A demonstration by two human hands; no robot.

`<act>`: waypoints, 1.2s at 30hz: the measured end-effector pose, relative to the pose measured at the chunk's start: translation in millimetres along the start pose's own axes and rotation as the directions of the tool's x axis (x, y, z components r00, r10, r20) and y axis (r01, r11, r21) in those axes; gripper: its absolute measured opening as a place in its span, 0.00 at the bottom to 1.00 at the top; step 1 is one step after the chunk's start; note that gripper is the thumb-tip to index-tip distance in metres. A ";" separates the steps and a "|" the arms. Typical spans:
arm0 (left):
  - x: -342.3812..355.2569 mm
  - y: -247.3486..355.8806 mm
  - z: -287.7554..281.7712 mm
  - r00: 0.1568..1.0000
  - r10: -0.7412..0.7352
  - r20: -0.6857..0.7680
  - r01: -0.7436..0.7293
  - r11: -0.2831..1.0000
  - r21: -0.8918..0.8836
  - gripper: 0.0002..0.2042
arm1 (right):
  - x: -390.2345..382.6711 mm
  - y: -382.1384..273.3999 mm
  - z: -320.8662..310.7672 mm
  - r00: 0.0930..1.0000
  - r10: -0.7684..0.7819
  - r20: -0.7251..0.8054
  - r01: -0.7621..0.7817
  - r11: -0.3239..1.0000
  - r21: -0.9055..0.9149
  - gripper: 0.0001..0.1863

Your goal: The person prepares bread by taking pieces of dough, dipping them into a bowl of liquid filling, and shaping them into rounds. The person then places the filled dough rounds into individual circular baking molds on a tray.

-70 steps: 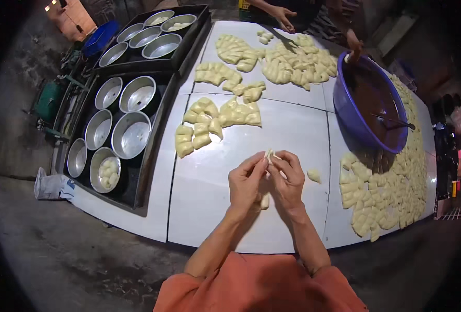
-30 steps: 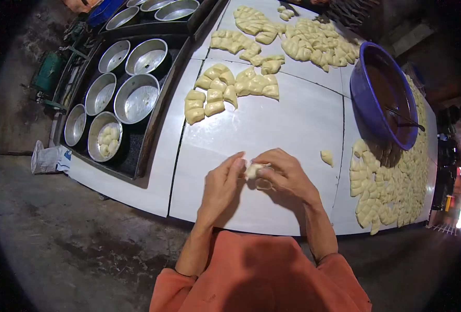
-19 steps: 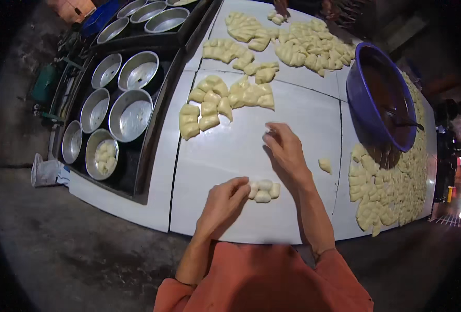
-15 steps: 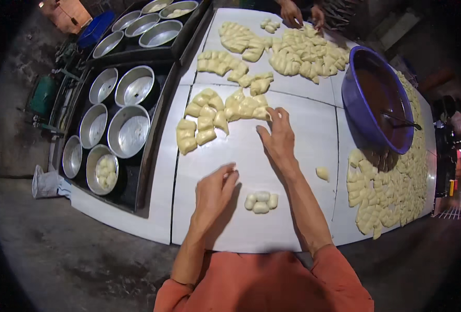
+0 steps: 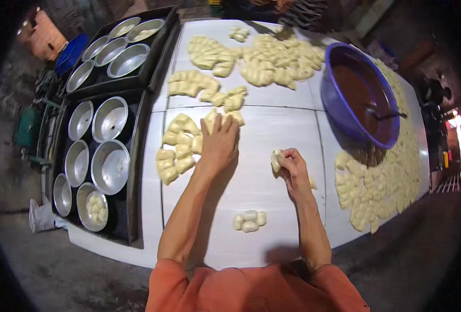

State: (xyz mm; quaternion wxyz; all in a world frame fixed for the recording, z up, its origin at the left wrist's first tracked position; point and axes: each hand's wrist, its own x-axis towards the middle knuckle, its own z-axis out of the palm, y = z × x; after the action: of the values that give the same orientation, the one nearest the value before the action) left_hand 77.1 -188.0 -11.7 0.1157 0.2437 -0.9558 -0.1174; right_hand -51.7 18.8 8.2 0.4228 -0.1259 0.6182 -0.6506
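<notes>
My left hand (image 5: 221, 143) lies with fingers stretched over a sheet of pale dough pieces (image 5: 235, 117), partly hiding it. Beside that hand is another group of cut dough pieces (image 5: 181, 133). To the right, over the white table, my right hand (image 5: 296, 170) pinches a small dough piece (image 5: 276, 160) between thumb and fingers. Near my body sits a small cluster of smooth dough balls (image 5: 249, 221). A loose scrap of dough (image 5: 312, 183) shows partly behind my right hand.
At left, dark trays (image 5: 132, 208) hold round metal pans (image 5: 109, 167); one nearby pan (image 5: 91, 223) contains dough balls. A purple basin (image 5: 328, 106) of brown liquid with a utensil stands at right, beside spread dough (image 5: 381, 187). More dough (image 5: 209, 54) lies at the far end.
My left hand has moved forward onto the dough sheet. My right hand has left that sheet and drawn back to the right, now with a dough piece. The whole view has shifted.
</notes>
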 end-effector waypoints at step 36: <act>-31.4 229.3 -7.4 0.949 0.036 0.312 0.312 0.011 -0.950 0.34 | 5.9 -178.9 -168.8 0.790 -0.575 -0.213 0.515 0.811 -0.278 0.09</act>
State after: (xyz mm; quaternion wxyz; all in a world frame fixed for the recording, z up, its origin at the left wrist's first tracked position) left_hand 5.4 22.0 54.5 0.1199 0.1695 -0.5777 -0.7894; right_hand -241.8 110.7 134.6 0.1064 -0.2467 0.6733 -0.6888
